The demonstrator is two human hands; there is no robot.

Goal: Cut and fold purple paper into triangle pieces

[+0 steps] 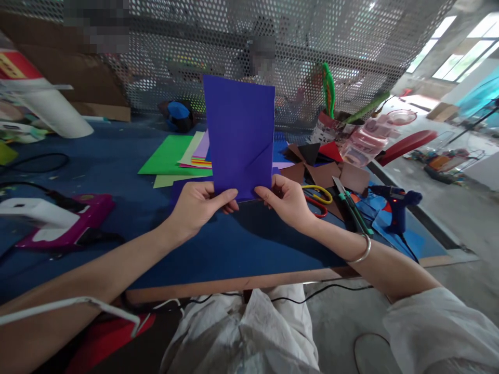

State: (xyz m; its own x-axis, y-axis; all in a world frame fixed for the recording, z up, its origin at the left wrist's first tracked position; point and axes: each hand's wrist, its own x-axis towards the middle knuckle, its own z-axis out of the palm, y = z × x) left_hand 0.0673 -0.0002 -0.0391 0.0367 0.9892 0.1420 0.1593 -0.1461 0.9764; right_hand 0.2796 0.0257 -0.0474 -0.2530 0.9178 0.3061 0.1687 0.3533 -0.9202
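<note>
A purple paper sheet (pixel 241 135) stands upright above the blue table, with a crease or flap line at its lower right. My left hand (pixel 198 205) pinches its lower left corner, thumb in front and fingers behind. At the lower right corner my right hand (pixel 286 200) grips the same sheet in the same way. Behind the sheet lie a green sheet (pixel 166 154) and a stack of coloured papers, partly hidden. More purple paper (pixel 179 189) rests on the table beside my left hand.
Scissors (pixel 322 195), a green cutter (pixel 353 208), brown scraps (pixel 354 177) and a blue glue gun (pixel 397 202) lie to the right. At the left are a magenta power strip (pixel 93 208) and a white roll (pixel 62 111). A perforated metal panel (pixel 167 67) rises behind.
</note>
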